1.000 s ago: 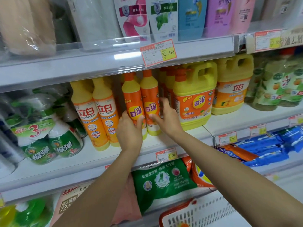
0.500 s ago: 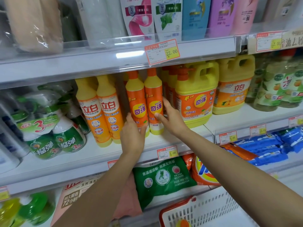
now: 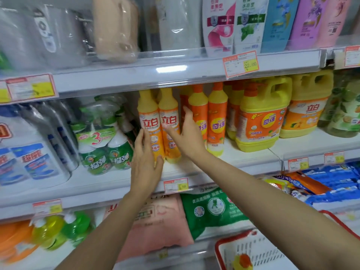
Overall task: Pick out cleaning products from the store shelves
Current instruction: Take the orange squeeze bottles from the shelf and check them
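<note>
- The two yellow-and-orange dish soap bottles (image 3: 158, 123) stand upright and touching on the middle shelf (image 3: 109, 180), with their caps just under the shelf above.
- The left hand (image 3: 145, 164) lies against the lower left side of the left-hand bottle. Its fingers are nearly straight and point up, and the thumb crosses the front near the base. It is laid on rather than wrapped round.
- The right hand (image 3: 187, 137) is spread wide at the right-hand bottle, with one finger across its label and the others reaching up its right flank. Blur makes it hard to tell, but it seems to touch without clasping.
- Just right of the pair stand slimmer orange bottles (image 3: 216, 121), and beyond them the yellow handled jugs (image 3: 261, 117).
- Left of the pair is a wrapped bundle of green spray bottles (image 3: 105, 151).
- Below the pair, a price tag (image 3: 176, 185) hangs on the shelf edge, above a pink pack (image 3: 155, 221) and a green pack (image 3: 212, 209).
- Below and well to the right of the pair is a red-rimmed basket (image 3: 253, 250).
</note>
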Demonstrator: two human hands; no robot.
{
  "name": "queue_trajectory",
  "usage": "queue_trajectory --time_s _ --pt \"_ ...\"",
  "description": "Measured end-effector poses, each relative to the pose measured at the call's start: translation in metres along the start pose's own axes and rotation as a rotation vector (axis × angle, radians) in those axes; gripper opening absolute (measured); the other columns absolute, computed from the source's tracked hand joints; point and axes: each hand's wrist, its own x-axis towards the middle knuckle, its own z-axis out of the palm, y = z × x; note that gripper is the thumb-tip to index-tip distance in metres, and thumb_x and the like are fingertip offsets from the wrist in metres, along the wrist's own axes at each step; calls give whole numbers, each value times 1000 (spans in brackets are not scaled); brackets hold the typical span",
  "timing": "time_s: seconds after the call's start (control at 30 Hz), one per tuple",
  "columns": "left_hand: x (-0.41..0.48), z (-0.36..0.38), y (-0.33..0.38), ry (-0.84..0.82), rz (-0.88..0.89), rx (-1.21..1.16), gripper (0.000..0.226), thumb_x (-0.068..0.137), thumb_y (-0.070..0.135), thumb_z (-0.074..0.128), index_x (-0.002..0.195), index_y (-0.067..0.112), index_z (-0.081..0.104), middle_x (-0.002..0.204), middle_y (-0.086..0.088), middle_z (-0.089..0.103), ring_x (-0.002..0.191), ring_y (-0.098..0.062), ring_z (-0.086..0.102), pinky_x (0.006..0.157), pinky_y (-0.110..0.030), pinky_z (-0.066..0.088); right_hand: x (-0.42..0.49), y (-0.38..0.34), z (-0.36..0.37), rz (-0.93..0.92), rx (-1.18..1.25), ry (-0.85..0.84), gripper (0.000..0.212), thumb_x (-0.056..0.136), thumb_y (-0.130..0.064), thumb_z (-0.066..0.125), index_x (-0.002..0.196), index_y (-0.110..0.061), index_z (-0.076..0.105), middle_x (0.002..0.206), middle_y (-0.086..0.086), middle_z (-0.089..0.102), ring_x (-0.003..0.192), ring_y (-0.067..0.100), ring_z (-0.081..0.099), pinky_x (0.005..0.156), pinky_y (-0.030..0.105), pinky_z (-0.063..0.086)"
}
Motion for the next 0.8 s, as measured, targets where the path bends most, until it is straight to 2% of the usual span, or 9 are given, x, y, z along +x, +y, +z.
queue_trajectory --time_s 0.07,0.17,0.3,0.4,0.5,0.57,0.67,0.73,0.8 --pt "1 -5 -5 -46 19 -50 78 93 13 54 156 16 7 162 -3 6 143 -24 25 108 -42 38 9 -4 8 70 -111 9 69 89 -48 66 139 -7 40 128 14 62 118 33 59 91 48 50" --pt "3 -13 -10 -102 30 -92 78 94 14 55 156 17 8 162 2 4 143 -21 26 105 -39 42 8 -6 7 71 -157 68 53 88 -46 67 123 -8 55 119 11 65 111 28 61 87 47 50" --pt "0 -21 -12 -164 17 -131 71 96 23 55 155 18 15 162 -2 5 145 -21 22 113 -41 34 -23 -3 0 -22 8 194 48 87 -34 73 124 -7 58 116 6 68 105 21 63 88 40 52" --pt "-16 -26 -1 -152 12 -232 68 94 29 61 151 15 28 157 -9 19 143 -22 25 116 -44 29 -49 -6 -13 -37 148 359 43 86 -37 73 118 -12 60 108 -2 69 97 10 64 84 31 52" --pt "-39 -33 20 -146 64 -308 76 84 43 68 148 16 35 150 -6 32 137 -18 33 112 -40 33 -67 -13 -33 46 295 430 30 82 -40 75 103 -26 60 89 -16 69 81 3 66 78 41 58" --pt "-53 -33 36 -118 57 -273 84 76 48 75 146 20 38 143 -3 42 130 -18 41 104 -37 39 -79 -18 -44 127 388 395 28 78 -40 79 94 -28 59 78 -17 68 74 4 67 70 49 61" --pt "-74 -30 54 -76 11 -164 73 76 45 77 139 24 46 127 1 56 111 -18 55 88 -37 48 -99 -21 -52 220 369 324 36 76 -41 82 96 -22 59 88 -6 68 86 19 71 71 51 60" --pt "-88 -31 56 -154 -66 -326 65 77 38 79 134 25 52 122 4 63 104 -12 61 87 -34 52 -111 -17 -59 265 382 218 46 78 -44 79 106 -14 57 93 0 67 92 22 70 76 48 60" --pt "-100 -37 51 -384 -210 -680 58 77 27 80 130 22 56 120 3 68 103 -9 65 90 -31 55 -122 -9 -68 296 533 15 48 84 -46 68 116 -13 56 96 -5 70 96 15 69 85 36 60"
